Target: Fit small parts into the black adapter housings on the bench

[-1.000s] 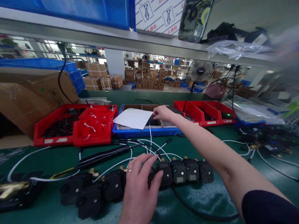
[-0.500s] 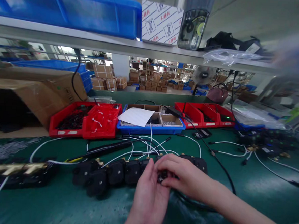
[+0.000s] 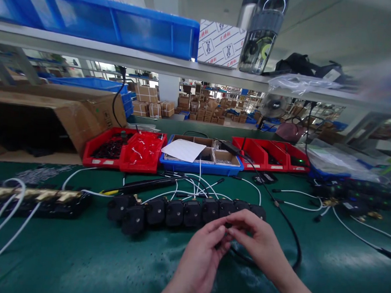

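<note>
My left hand (image 3: 202,253) is half turned up over the bench, its fingers curled in and the thumb pressed against them. Touching it at the fingertips is my right hand (image 3: 257,243), with thumb and forefinger pinched together. Whatever small thing lies between the fingers is mostly hidden; only a dark spot shows there. Just beyond the hands runs a row of black box-shaped units (image 3: 174,213), several side by side, with brass fittings behind them. White cables (image 3: 196,186) with black ends lie tangled behind the row.
Red bins (image 3: 143,154) with small parts and a blue divided tray (image 3: 201,166), a paper sheet (image 3: 184,150) on it, line the back. At left are an open carton (image 3: 71,112) and a brass manifold (image 3: 43,195). A black cable (image 3: 287,220) loops at right; a shelf (image 3: 138,54) crosses above.
My left hand has gone from a flattened, upturned palm to curled fingers. The right fingertips have moved from over that palm to the left fingertips. The camera view has shifted slightly.
</note>
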### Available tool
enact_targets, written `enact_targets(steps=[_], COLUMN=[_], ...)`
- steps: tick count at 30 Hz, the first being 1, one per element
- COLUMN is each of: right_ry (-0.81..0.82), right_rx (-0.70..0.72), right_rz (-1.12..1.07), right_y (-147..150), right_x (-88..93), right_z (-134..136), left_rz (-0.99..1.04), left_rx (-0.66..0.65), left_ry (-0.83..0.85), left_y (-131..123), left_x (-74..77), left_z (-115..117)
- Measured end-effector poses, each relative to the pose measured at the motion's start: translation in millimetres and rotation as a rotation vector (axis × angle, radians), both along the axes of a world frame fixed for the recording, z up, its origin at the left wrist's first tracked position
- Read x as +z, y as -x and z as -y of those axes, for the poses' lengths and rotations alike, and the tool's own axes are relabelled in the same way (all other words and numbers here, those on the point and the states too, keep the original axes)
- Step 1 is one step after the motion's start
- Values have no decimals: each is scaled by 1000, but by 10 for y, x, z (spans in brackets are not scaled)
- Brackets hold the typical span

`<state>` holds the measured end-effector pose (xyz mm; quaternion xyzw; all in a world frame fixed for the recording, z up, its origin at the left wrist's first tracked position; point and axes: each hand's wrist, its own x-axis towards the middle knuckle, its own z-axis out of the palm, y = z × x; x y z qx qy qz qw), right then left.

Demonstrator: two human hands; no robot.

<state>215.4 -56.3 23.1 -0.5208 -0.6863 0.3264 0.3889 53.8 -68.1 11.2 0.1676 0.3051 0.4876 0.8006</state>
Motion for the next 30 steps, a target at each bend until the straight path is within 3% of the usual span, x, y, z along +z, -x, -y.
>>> enact_targets(steps=[5, 15, 23, 27, 30], right_ry=[-180, -182, -101, 145, 166], right_rx=[-6, -29, -165, -71, -75], right_rz=[66, -21, -132, -172, -124], right_y=[-18, 1, 36, 25, -7], right_x=[-91, -203, -235, -251, -228], right_z=[94, 151, 92, 28, -13], left_rz=[-189, -306, -518, -665, -759], left_rx=[33, 63, 64, 56, 42], left_ry=[-62, -101, -210, -268, -294], left_y=[3, 15, 31, 40, 50], left_x=[-45, -79, -82, -102, -118], left_z=[6, -23, -78, -130, -156])
